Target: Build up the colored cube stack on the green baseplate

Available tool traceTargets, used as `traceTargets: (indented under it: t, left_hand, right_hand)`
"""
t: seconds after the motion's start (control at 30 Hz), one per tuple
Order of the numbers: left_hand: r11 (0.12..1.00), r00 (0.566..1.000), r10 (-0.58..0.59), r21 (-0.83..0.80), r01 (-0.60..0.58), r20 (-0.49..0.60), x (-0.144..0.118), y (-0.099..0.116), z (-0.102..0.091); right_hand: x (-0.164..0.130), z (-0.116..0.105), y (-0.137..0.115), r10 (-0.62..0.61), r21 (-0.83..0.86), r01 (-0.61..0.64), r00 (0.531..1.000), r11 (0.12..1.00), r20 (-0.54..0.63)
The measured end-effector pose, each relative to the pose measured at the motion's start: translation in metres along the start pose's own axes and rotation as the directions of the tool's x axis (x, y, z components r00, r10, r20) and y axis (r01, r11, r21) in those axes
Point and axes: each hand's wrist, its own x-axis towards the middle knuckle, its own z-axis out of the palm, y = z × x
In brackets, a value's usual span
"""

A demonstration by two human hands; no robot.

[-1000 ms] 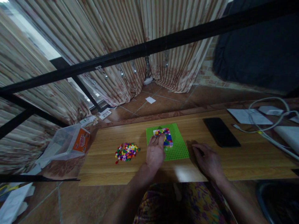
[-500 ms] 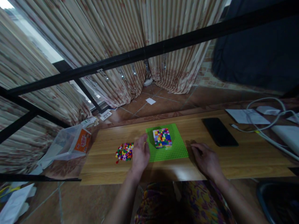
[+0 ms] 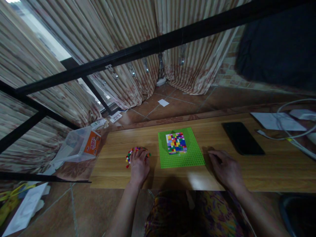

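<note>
A green baseplate (image 3: 190,158) lies flat on the wooden table (image 3: 271,168), and a square block of many-coloured small bricks (image 3: 176,143) is built on its far half. Left of the plate lies a pile of loose coloured bricks (image 3: 130,153). My left hand (image 3: 139,163) rests palm down on this pile and covers most of it; whether its fingers grip a brick is hidden. My right hand (image 3: 225,167) lies on the table just right of the plate, fingers loosely curled, holding nothing.
A black phone (image 3: 242,138) lies at the right, with white papers (image 3: 277,121) and cables (image 3: 296,135) beyond it. A clear plastic box with an orange label (image 3: 79,144) sits off the table's left end. A black metal bar (image 3: 158,46) crosses overhead.
My left hand has left the brick block on the green plate and moved left onto the loose pile. My right hand has stayed where it was.
</note>
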Motion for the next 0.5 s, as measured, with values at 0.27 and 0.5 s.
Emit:
traceTargets:
  t: [0.27, 0.5]
  left_hand:
    - [0.998, 0.997, 0.021, 0.064, -0.026, 0.074, 0.009, 0.01, -0.004]
    - [0.998, 0.999, 0.016, -0.067, -0.013, 0.041, 0.01, 0.019, -0.005]
  right_hand:
    - [-0.001, 0.0, 0.002, 0.021, -0.002, -0.021, 1.0, 1.0, 0.014]
    - [0.0, 0.0, 0.0, -0.007, 0.025, 0.007, 1.0, 1.0, -0.002]
